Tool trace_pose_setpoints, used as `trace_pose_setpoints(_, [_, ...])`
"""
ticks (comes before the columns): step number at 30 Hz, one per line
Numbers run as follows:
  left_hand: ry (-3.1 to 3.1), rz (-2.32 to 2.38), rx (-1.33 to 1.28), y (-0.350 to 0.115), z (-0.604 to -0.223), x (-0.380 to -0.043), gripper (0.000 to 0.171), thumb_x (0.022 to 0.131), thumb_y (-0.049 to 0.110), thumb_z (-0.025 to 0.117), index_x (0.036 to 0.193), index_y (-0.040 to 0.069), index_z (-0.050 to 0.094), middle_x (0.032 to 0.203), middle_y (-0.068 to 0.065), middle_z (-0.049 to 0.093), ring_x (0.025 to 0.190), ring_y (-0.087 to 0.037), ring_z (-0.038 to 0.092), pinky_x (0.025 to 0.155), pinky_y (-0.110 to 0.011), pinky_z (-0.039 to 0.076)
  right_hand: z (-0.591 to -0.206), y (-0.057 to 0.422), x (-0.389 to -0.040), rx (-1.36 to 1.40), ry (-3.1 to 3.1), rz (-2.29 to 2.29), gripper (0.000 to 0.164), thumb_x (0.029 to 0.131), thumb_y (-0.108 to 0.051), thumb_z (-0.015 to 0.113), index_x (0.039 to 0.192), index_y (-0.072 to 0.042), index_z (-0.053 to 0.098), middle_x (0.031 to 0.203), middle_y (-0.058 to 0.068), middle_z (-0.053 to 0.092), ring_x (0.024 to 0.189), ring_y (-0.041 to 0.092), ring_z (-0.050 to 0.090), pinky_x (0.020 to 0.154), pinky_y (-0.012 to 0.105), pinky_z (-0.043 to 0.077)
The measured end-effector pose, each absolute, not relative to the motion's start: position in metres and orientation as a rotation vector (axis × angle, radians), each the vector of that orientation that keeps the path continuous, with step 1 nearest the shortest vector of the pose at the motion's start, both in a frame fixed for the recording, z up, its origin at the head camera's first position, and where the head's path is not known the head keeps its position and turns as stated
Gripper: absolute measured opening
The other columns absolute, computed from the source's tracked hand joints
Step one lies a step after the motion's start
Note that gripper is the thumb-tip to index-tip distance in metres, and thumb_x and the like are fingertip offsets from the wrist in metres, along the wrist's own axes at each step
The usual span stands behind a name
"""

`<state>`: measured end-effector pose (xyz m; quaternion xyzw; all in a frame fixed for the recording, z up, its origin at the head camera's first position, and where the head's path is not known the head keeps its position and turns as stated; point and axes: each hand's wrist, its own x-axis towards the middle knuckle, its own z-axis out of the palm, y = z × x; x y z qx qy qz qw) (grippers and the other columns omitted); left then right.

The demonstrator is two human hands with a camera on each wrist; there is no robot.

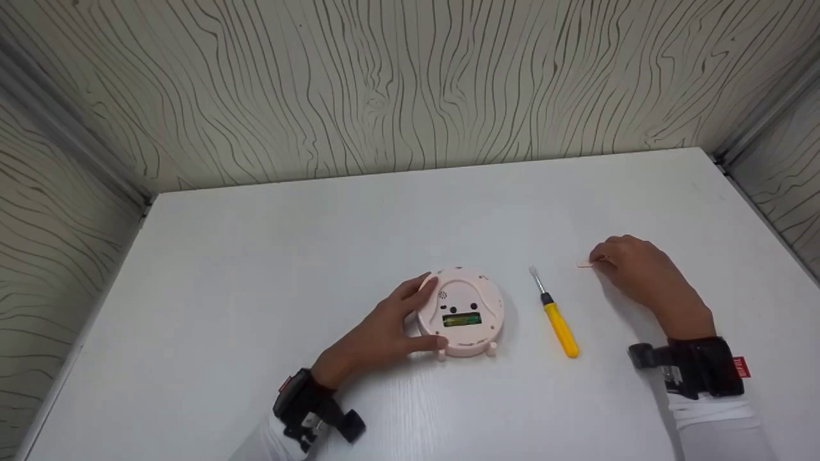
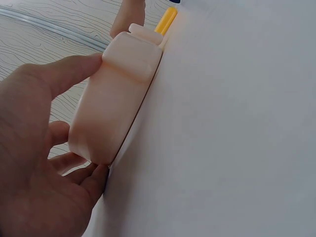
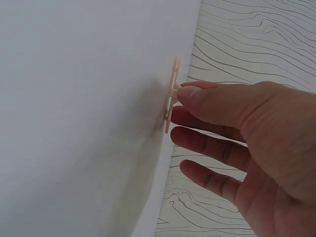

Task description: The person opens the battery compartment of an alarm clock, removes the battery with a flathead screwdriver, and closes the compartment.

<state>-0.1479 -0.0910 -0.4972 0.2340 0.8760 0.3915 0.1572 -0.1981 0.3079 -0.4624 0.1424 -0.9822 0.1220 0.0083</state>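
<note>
A round pale pink clock (image 1: 462,290) lies back side up on the table, with two small feet on its near edge. Its battery compartment (image 1: 461,319) is uncovered and a battery shows inside. My left hand (image 1: 383,325) grips the clock's left rim, thumb near one foot and fingers round the far side. To the right, my right hand (image 1: 640,275) pinches a thin pink battery cover (image 3: 172,91) between thumb and forefinger, close over the table. In the right wrist view the other fingers are loosely bent behind it.
A screwdriver (image 1: 561,329) with a yellow handle lies between the clock and my right hand, its tip pointing away from me. The white table (image 1: 256,269) meets a wood-patterned wall (image 1: 410,83) at the back, and side panels stand left and right.
</note>
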Motion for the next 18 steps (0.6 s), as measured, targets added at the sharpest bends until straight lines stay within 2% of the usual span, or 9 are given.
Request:
trace_pose_setpoints(12, [2.485, 1.176, 0.698, -0.092, -0.497, -0.148, 0.094, 0.079, 0.062, 0.069, 0.154, 0.033, 0.02, 0.162, 0.008, 0.019, 0.15, -0.019, 0.022, 0.119, -0.047, 0.029, -0.46, 0.308, -0.197, 0.441, -3.076, 0.391, 0.014, 0.084, 0.003, 0.068, 0.097, 0.001, 0.073, 0.097, 0.017, 0.072, 0.091, 0.035, 0.064, 0.082, 0.053, 0.053])
trace_pose_setpoints(18, [2.488, 1.186, 0.72, -0.093, -0.499, -0.149, 0.094, 0.08, 0.061, 0.069, 0.154, 0.031, 0.02, 0.161, 0.006, 0.02, 0.149, -0.02, 0.024, 0.118, -0.046, 0.029, -0.448, 0.303, -0.194, 0.38, -3.169, 0.429, 0.016, 0.089, -0.007, 0.066, 0.103, -0.001, 0.071, 0.108, 0.021, 0.069, 0.102, 0.04, 0.061, 0.09, 0.058, 0.05])
